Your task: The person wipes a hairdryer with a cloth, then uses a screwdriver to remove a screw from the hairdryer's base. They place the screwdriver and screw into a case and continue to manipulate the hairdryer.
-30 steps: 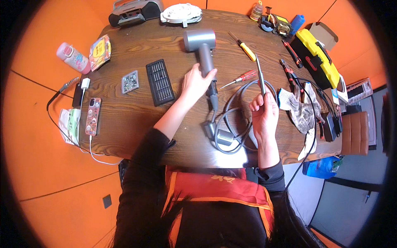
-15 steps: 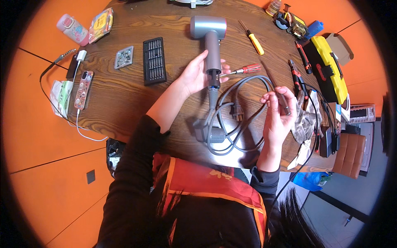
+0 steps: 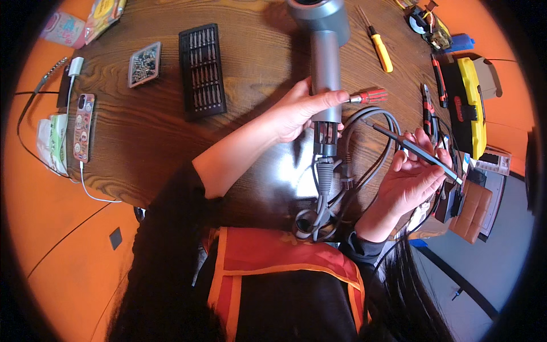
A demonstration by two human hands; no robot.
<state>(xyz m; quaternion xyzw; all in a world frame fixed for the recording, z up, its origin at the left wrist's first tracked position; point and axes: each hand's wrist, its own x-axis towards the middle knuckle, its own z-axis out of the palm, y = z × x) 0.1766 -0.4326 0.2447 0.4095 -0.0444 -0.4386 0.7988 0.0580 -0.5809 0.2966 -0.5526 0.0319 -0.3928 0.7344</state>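
Observation:
A grey hair dryer (image 3: 326, 65) is raised toward me, its round head pointing away at the top. My left hand (image 3: 296, 111) is wrapped round its handle, thumb across the front. Below the outer sleeve, a dark inner frame (image 3: 325, 135) lies exposed, with the cord's ribbed strain relief under it. To the right, my right hand (image 3: 407, 179) is palm up and holds a slim dark precision screwdriver (image 3: 421, 154) between fingers and thumb, its tip toward the handle but apart from it. The grey cord (image 3: 393, 122) lies looped between the hands.
A black bit case (image 3: 202, 71) and a small box of screws (image 3: 145, 64) lie left. Beyond the cord are a red-handled screwdriver (image 3: 370, 97) and a yellow one (image 3: 382, 52). Pliers (image 3: 427, 108) and a yellow-black toolbox (image 3: 472, 108) stand right; a phone (image 3: 83, 128) lies far left.
The hair dryer has come nearer and tilted, its head turning toward me. My left thumb now lies across the handle. My right hand has shifted right, turning palm up with the precision screwdriver.

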